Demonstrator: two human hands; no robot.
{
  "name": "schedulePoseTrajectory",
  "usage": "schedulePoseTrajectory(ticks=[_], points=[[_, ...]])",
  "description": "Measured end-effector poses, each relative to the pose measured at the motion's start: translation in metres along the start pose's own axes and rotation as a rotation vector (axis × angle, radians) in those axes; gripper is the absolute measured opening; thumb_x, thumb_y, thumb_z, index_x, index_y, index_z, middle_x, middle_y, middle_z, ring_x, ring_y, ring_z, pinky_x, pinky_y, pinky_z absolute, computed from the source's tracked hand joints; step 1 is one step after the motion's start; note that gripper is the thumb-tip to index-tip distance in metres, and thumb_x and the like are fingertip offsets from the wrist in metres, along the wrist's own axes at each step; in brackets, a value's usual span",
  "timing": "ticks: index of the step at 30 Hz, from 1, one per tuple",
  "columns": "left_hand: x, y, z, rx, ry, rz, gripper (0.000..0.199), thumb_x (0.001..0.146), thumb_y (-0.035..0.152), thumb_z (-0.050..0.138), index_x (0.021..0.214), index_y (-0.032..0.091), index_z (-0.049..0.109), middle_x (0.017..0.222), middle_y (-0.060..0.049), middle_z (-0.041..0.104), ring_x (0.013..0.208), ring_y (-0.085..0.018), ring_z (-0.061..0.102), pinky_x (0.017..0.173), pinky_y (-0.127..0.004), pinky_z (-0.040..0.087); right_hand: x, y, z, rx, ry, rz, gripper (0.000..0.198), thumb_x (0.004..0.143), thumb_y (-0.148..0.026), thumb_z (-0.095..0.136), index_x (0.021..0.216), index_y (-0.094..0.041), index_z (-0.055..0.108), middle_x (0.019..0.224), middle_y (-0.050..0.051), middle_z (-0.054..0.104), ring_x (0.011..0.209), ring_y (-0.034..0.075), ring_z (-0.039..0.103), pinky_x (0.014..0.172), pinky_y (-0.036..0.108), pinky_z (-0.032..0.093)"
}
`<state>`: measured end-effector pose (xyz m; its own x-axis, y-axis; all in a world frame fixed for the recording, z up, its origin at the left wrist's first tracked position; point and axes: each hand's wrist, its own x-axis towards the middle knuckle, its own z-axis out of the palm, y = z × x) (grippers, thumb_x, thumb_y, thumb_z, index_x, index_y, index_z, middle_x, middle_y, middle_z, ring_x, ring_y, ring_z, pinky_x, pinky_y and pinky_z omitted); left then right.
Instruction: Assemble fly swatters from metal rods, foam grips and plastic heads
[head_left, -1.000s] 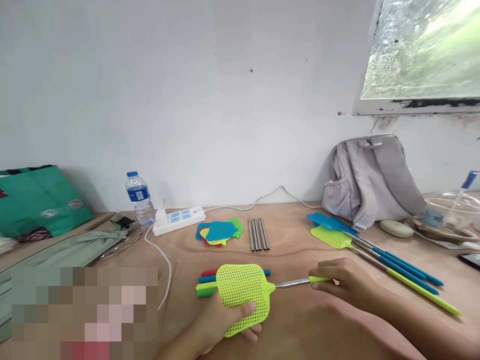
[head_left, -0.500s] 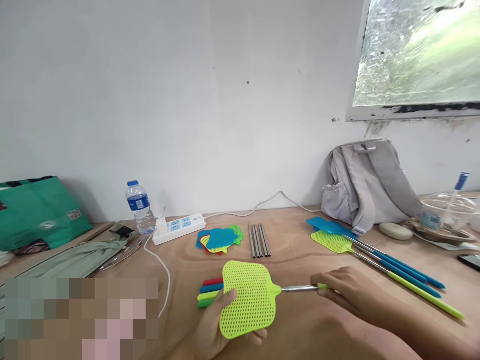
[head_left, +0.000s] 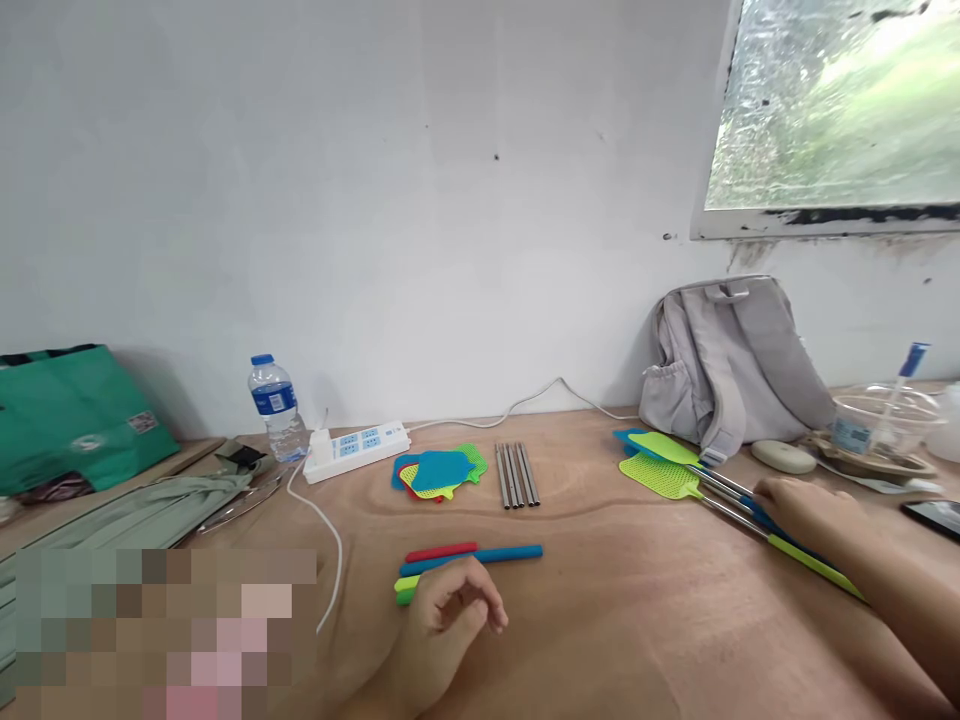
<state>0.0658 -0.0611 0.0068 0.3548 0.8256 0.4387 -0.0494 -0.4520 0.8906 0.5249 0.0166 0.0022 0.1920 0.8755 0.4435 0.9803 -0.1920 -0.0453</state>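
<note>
My left hand (head_left: 448,628) hovers loosely curled and holding nothing, partly covering several coloured plastic handles: red (head_left: 442,551), blue (head_left: 510,553), yellow-green and green. At the right, my right hand (head_left: 806,515) is closed round the handle end of a yellow-green fly swatter (head_left: 664,446), which lies over blue ones. Another yellow-green fly swatter (head_left: 660,477) rests in front of it. My fingers hide part of the handles there. Farther back are a pile of loose swatter heads (head_left: 442,475), blue on top, and several metal tubes (head_left: 517,475) side by side.
A white power strip (head_left: 360,450) with a cable and a water bottle (head_left: 276,405) stand by the wall. Cloth (head_left: 142,505) and a green bag (head_left: 82,420) lie left. A grey backpack (head_left: 739,365), plastic cup (head_left: 885,420) and phone (head_left: 934,520) are at the right.
The yellow-green swatter has left my left hand. My right hand has carried it rightward onto the other finished-looking swatters. The left hand has curled and stays over the handles.
</note>
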Motion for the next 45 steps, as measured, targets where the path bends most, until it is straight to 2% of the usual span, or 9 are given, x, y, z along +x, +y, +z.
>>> schedulePoseTrajectory(ticks=[2, 5, 7, 9, 14, 19, 32, 37, 45], points=[[0.000, 0.003, 0.001, 0.370, 0.018, 0.119, 0.016, 0.075, 0.008, 0.043, 0.067, 0.016, 0.055, 0.064, -0.002, 0.055, 0.060, -0.013, 0.052, 0.057, -0.024, 0.041, -0.001, -0.010, 0.001, -0.046, -0.043, -0.025, 0.022, 0.081, -0.027, 0.045, 0.067, -0.020, 0.060, 0.079, 0.014, 0.065, 0.070, 0.027, 0.061, 0.056, 0.036, 0.033], [0.000, 0.007, 0.002, 0.683, -0.012, 0.234, 0.019, 0.073, 0.004, 0.039, 0.073, 0.017, 0.052, 0.072, -0.003, 0.054, 0.069, -0.014, 0.051, 0.064, -0.026, 0.041, -0.013, -0.052, -0.002, 0.060, 0.059, -0.198, 0.020, 0.082, -0.026, 0.041, 0.088, -0.018, 0.058, 0.089, 0.015, 0.063, 0.079, 0.027, 0.059, 0.063, 0.037, 0.037], [0.002, 0.007, 0.002, 0.822, -0.004, 0.222, 0.021, 0.072, 0.004, 0.038, 0.078, 0.018, 0.053, 0.080, -0.004, 0.054, 0.077, -0.017, 0.051, 0.070, -0.029, 0.041, -0.026, -0.091, -0.004, 0.302, 0.040, -0.429, 0.019, 0.081, -0.022, 0.041, 0.093, -0.019, 0.055, 0.090, 0.010, 0.063, 0.082, 0.022, 0.059, 0.070, 0.034, 0.040], [0.005, 0.006, 0.002, 0.957, 0.033, 0.166, 0.022, 0.072, 0.005, 0.040, 0.082, 0.019, 0.054, 0.087, -0.005, 0.054, 0.082, -0.019, 0.050, 0.073, -0.033, 0.041, -0.041, -0.130, -0.002, 0.462, -0.038, -0.530, 0.021, 0.079, -0.018, 0.041, 0.095, -0.022, 0.053, 0.088, 0.005, 0.062, 0.076, 0.017, 0.058, 0.068, 0.030, 0.042], [0.015, -0.005, -0.001, 1.173, 0.096, 0.049, 0.029, 0.069, 0.010, 0.047, 0.093, 0.021, 0.059, 0.099, -0.006, 0.054, 0.091, -0.023, 0.050, 0.077, -0.037, 0.041, -0.041, -0.203, 0.009, 0.588, -0.151, -0.676, 0.026, 0.072, -0.010, 0.044, 0.095, -0.020, 0.051, 0.082, 0.002, 0.058, 0.069, 0.015, 0.055, 0.064, 0.026, 0.042], [0.021, -0.016, 0.002, 1.219, 0.093, 0.000, 0.026, 0.071, 0.016, 0.051, 0.094, 0.020, 0.062, 0.105, -0.008, 0.053, 0.100, -0.025, 0.046, 0.085, -0.041, 0.040, -0.009, -0.237, 0.021, 0.586, -0.125, -0.717, 0.023, 0.072, -0.009, 0.045, 0.091, -0.020, 0.053, 0.091, 0.004, 0.057, 0.074, 0.015, 0.055, 0.072, 0.028, 0.040], [0.023, -0.012, 0.006, 1.207, -0.059, 0.066, 0.017, 0.083, 0.016, 0.042, 0.091, 0.020, 0.057, 0.097, -0.004, 0.055, 0.096, -0.021, 0.046, 0.086, -0.038, 0.037, -0.017, -0.222, 0.010, 0.519, -0.174, -0.833, 0.020, 0.073, -0.011, 0.046, 0.086, -0.021, 0.057, 0.103, 0.005, 0.056, 0.092, 0.021, 0.049, 0.083, 0.035, 0.036], [0.022, -0.010, 0.005, 1.226, -0.042, 0.134, 0.019, 0.085, 0.014, 0.040, 0.092, 0.021, 0.055, 0.092, -0.003, 0.057, 0.092, -0.020, 0.047, 0.086, -0.039, 0.036, -0.042, -0.202, -0.010, 0.536, -0.270, -0.881, 0.017, 0.079, -0.014, 0.043, 0.085, -0.021, 0.057, 0.086, 0.004, 0.061, 0.085, 0.020, 0.052, 0.080, 0.035, 0.039], [0.014, -0.008, 0.007, 1.182, -0.126, 0.126, 0.020, 0.084, 0.012, 0.041, 0.095, 0.021, 0.055, 0.095, -0.002, 0.056, 0.093, -0.019, 0.045, 0.087, -0.039, 0.033, -0.083, -0.177, -0.039, 0.540, -0.290, -0.901, 0.023, 0.088, -0.023, 0.040, 0.101, -0.026, 0.060, 0.095, 0.005, 0.062, 0.092, 0.020, 0.052, 0.082, 0.035, 0.041]])
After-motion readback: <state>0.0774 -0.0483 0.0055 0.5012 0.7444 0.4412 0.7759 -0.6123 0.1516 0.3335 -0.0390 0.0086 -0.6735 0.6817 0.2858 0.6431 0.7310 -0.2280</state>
